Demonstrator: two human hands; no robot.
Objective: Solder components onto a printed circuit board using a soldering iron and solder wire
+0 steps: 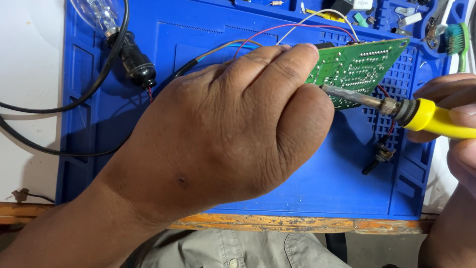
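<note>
A: Left hand (228,129) is clamped on the near edge of the green circuit board (359,67), solder side up, tilted over the blue work mat (327,183). Right hand (453,124) is wrapped round the yellow handle of the soldering iron (396,106), fingers closed on it. Hands are apart, meeting only through board and iron.

B: Where's the tip?

A: Down at the board's lower edge, right beside the left thumb. Can't tell which joint it's on; the hand covers part of that edge.

B: That's close to skin. I'd shift the grip further up the board, away from the barrel.

A: Agreed. Board is also held in the air, not flat on the mat. Resting one corner on the mat would steady it, in my view.

B: Wires?

A: Red, white and brown leads (277,34) run off the board's far side towards the mat's top trays. A black potentiometer (378,158) hangs off a red pair just below the iron. Those could tug the board if it swings.

B: Anything else nearby?

A: A clear bulb in a black lamp holder (131,59) at top left, with a black cable (59,106) looping off the mat. Well apart from the iron.

B: Fine. Keep the tip flat on the pad, brief contact, don't lever against the board.
</note>
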